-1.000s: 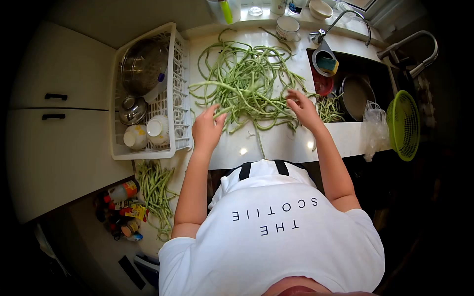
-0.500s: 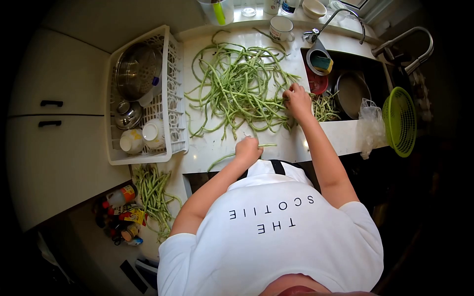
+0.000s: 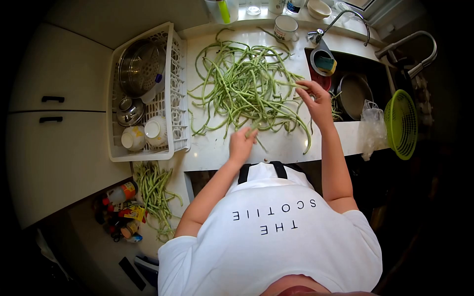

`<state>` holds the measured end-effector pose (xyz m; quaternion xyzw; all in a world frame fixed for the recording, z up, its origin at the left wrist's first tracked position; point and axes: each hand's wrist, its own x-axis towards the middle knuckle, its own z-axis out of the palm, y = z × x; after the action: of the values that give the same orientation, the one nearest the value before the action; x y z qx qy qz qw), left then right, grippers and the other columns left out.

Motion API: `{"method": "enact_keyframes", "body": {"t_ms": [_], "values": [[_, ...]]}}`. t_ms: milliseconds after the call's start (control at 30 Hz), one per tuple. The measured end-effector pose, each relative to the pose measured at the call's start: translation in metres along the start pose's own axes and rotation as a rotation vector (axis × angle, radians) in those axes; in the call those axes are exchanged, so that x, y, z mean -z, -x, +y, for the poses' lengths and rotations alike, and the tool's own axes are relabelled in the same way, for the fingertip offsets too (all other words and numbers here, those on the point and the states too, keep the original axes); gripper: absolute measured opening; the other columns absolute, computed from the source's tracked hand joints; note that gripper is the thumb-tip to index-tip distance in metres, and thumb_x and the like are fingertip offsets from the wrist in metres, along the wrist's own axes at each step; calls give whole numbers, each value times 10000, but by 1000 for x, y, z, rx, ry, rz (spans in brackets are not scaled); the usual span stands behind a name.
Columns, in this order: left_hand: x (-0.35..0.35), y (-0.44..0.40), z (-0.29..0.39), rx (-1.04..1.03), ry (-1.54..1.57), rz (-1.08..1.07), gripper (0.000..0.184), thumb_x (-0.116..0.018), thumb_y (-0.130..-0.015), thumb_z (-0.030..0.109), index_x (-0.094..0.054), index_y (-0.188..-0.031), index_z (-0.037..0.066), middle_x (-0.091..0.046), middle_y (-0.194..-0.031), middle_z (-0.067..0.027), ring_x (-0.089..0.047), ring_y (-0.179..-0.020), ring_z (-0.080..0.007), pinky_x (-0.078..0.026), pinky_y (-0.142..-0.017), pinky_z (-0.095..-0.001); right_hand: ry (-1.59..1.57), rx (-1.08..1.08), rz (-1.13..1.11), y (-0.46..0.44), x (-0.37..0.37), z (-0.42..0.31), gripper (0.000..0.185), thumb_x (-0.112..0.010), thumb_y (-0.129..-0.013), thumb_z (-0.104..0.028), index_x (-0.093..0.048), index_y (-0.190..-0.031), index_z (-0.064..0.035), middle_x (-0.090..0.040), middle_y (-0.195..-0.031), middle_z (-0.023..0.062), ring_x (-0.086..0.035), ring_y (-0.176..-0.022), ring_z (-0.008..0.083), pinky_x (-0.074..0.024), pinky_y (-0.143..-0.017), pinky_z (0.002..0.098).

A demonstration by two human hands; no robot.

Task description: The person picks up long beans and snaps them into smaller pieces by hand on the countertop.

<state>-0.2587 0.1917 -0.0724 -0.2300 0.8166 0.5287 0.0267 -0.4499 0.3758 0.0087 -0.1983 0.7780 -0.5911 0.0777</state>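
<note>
A tangled heap of long green beans (image 3: 242, 84) lies on the white counter in front of me. At the heap's right edge, my right hand (image 3: 317, 102) pinches the end of a long bean (image 3: 287, 84) between thumb and fingertips. My left hand (image 3: 242, 146) is at the near edge of the heap, its fingers closed round a bean and slightly blurred. A short length of bean (image 3: 261, 143) shows just right of that hand. Farther left, a second bunch of long beans (image 3: 155, 190) rests on the lower counter.
A white dish rack (image 3: 173, 143) with bowls and steel pots stands left. At right is the sink (image 3: 375, 69) holding a pan (image 3: 354, 96), beside a plastic bag (image 3: 374, 128) and green colander (image 3: 399, 123). A mug (image 3: 286, 28) stands behind the heap; bottles (image 3: 121, 194) lie lower left.
My left hand has moved up to the heap from nearer my body. My right hand has shifted right and lifted a bean's end. Some beans at the heap's right side have moved.
</note>
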Motion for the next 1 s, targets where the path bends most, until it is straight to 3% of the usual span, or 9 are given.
{"method": "enact_keyframes", "body": {"t_ms": [33,100,233,267,433,500,633,800,1000], "values": [[13,-6,11,10,62,73,286,-602,-946,244,-692,-808,9,-668,-648,-52,-595,-570,-124,-449,-547,-320,-1,-4,2,2,0,-7,195,-702,-886,-97,-700,-1065,-20,-690,-961,33,-614,-838,100,-481,-772,229],[36,-16,28,-23,113,106,270,-596,-954,242,-693,-909,-6,-689,-683,-68,-609,-591,-125,-457,-554,-314,-425,-36,56,5,1,-19,209,-664,-921,-85,-681,-1114,-6,-676,-982,17,-606,-861,78,-484,-773,226],[55,-34,30,-117,161,251,316,-560,-983,236,-661,-1140,-19,-728,-785,-79,-600,-625,-95,-475,-587,-285,-356,-37,73,9,-1,-13,197,-643,-940,-94,-660,-1112,3,-663,-977,15,-596,-859,75,-479,-797,229],[63,-32,32,-1,118,203,340,-550,-990,233,-630,-1215,-8,-736,-875,-90,-631,-704,-109,-497,-665,-273,-381,-44,65,11,-3,-13,182,-630,-951,-114,-652,-1095,-6,-650,-927,7,-591,-830,74,-475,-782,230],[64,-15,53,-180,123,225,328,-565,-989,241,-643,-1187,-9,-728,-918,-86,-645,-789,-119,-500,-726,-263,-502,-112,28,20,-11,-28,176,-593,-976,-159,-637,-1071,-18,-612,-815,0,-570,-758,75,-460,-754,232],[60,-7,75,-205,278,146,333,-581,-990,270,-649,-1184,8,-720,-910,-76,-577,-688,-80,-465,-625,-242,-664,-167,-78,22,-15,-33,184,-574,-985,-164,-625,-1084,-18,-613,-814,6,-581,-762,80,-463,-762,236],[60,-3,106,-69,722,-70,352,-569,-998,290,-632,-1196,5,-671,-874,-31,-325,-536,-15,-246,-464,-185,-692,-161,-150,25,-25,-53,182,-550,-994,-161,-615,-1088,-20,-621,-838,10,-609,-804,91,-471,-775,244],[68,1,110,-111,900,95,228,-638,-946,89,-633,-1150,-14,-642,-833,-24,-354,-531,-6,-228,-458,-182,-656,-98,-241,30,-24,-61,198,-548,-992,-138,-620,-1127,-12,-650,-944,35,-615,-856,89,-487,-811,248],[77,6,109,-148,872,129,204,-676,-931,143,-670,-1096,22,-617,-765,32,-353,-547,-2,-226,-472,-187,-626,-19,-315,42,-29,-73,278,-537,-997,-109,-605,-1247,-10,-618,-1041,35,-595,-945,92,-491,-841,252]]}}
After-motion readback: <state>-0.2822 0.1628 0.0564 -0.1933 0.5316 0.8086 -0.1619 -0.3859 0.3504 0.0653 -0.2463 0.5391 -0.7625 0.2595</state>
